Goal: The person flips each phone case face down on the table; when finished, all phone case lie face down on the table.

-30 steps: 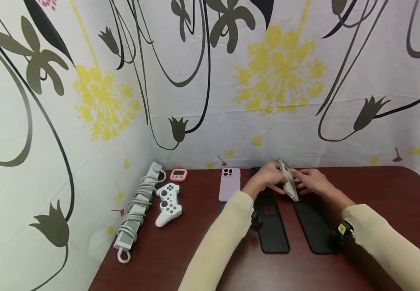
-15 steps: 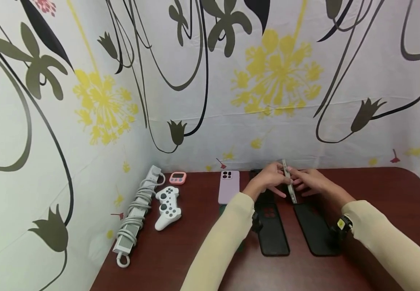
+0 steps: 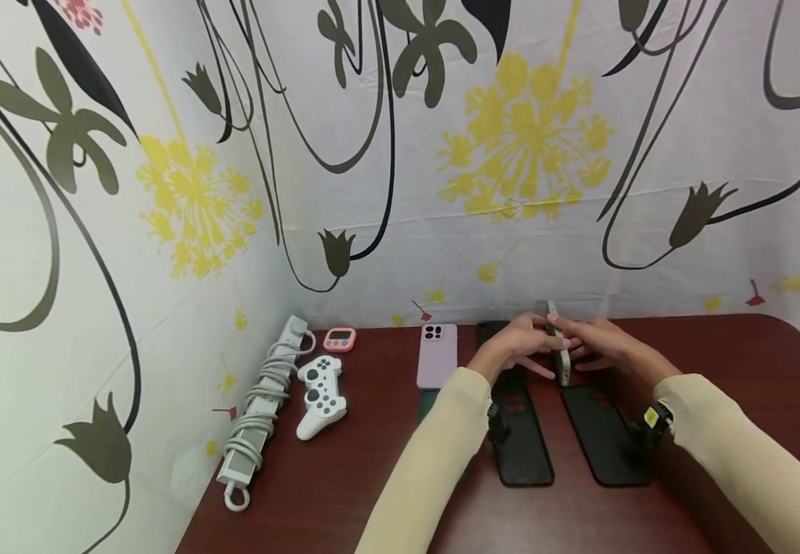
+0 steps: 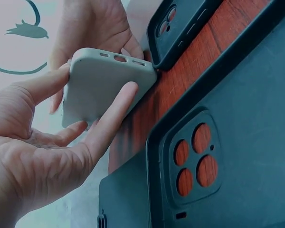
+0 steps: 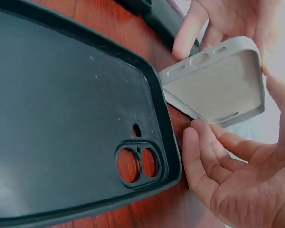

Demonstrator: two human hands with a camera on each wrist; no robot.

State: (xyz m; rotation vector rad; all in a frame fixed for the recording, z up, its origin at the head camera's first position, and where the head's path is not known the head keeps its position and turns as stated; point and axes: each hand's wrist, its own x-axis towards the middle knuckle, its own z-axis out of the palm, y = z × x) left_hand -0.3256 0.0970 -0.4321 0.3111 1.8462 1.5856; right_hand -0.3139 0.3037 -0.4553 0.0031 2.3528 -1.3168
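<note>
A light grey phone case (image 3: 564,369) stands on its edge between both hands, beyond two black phone cases. My left hand (image 3: 526,342) grips it from the left; in the left wrist view, its thumb is at one edge and a finger lies along the back of the case (image 4: 102,83). From the right, my right hand (image 3: 604,344) holds the edges by thumb and fingers. The case's hollow inside (image 5: 213,88) faces the right wrist camera. One black case (image 3: 525,446) with several camera holes lies nearer the left arm; another black case (image 3: 604,438) lies below the right hand.
Left of the hands lie a lilac phone case (image 3: 438,358) and a green case (image 3: 428,402), partly under the sleeve. A dark case (image 3: 488,331) shows behind the left hand. Farther left are a white game controller (image 3: 321,396), a pink timer (image 3: 340,339) and a cord-wrapped power strip (image 3: 265,400).
The grey case has turned from a slant showing its broad face to edge-on, and shifted slightly right with both hands. The cases on the table have stayed put.
</note>
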